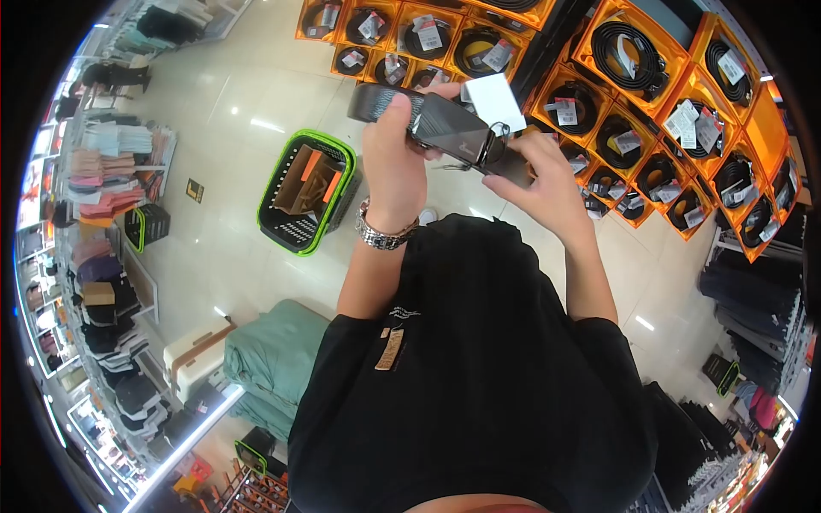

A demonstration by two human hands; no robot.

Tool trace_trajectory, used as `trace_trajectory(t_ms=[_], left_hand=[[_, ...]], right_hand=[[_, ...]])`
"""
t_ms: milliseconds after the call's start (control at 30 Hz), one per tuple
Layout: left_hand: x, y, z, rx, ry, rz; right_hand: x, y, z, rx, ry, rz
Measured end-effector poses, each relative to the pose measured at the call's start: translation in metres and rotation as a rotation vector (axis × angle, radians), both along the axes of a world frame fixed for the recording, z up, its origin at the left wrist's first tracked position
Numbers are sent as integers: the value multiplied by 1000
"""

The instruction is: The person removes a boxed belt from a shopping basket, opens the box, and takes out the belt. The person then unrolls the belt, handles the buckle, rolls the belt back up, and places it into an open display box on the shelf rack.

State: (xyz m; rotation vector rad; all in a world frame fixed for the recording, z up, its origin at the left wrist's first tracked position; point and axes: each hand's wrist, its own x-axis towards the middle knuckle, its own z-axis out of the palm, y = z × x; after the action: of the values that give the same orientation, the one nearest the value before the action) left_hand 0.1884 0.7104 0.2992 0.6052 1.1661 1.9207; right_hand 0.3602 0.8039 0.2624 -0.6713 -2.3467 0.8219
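Observation:
A dark coiled belt [457, 128] with a metal buckle is held between both hands, above the floor and in front of the chest. My left hand [398, 162] is wrapped round its left end, thumb on top; a metal bracelet circles that wrist. My right hand [543, 175] grips the right end near the buckle, its thumb and fingers pinching the dark strap. A white tag [493, 103] hangs off the belt by a thin dark cord, between the hands at the top.
Orange compartments [663, 107] with coiled, tagged belts stand ahead and to the right. A black and green basket [333, 235] holding brown and orange items is on the floor at left. Clothing racks [111, 171] line the left; dark garments [753, 299] hang at right. Green cloth [274, 350] lies lower left.

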Motion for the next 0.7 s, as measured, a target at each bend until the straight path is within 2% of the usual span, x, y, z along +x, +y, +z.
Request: trace_trajectory(t_ms=[33, 67, 133, 167, 233, 267, 333, 400, 467, 533, 633, 700], left_hand=[[3, 1, 2, 12, -3, -35], [4, 3, 5, 16, -4, -42], [6, 6, 10, -71, 132, -85], [8, 8, 10, -74, 100, -105], [13, 11, 7, -57, 128, -141], [16, 12, 6, -43, 153, -171], [20, 13, 6, -74, 186, -226], [21, 12, 11, -96, 323, -164], [18, 11, 20, -109, 498, -64], [7, 11, 23, -105, 537, -34], [3, 14, 28, -96, 580, -57], [4, 16, 26, -126, 627, -64]], right_hand=[[3, 1, 3, -80, 0, -14], [7, 3, -1, -52, 7, -65], [14, 5, -6, -68, 152, -161], [14, 3, -3, -65, 153, -167], [5, -5, 9, -118, 331, -70], [0, -6, 17, -9, 280, 5], [-12, -15, 16, -61, 293, -45], [-16, -9, 11, 90, 286, -50], [-14, -13, 13, 138, 158, -11], [-13, -18, 12, 147, 189, 4], [-11, -23, 10, -292, 227, 12], [-10, -24, 11, -375, 230, 19]])
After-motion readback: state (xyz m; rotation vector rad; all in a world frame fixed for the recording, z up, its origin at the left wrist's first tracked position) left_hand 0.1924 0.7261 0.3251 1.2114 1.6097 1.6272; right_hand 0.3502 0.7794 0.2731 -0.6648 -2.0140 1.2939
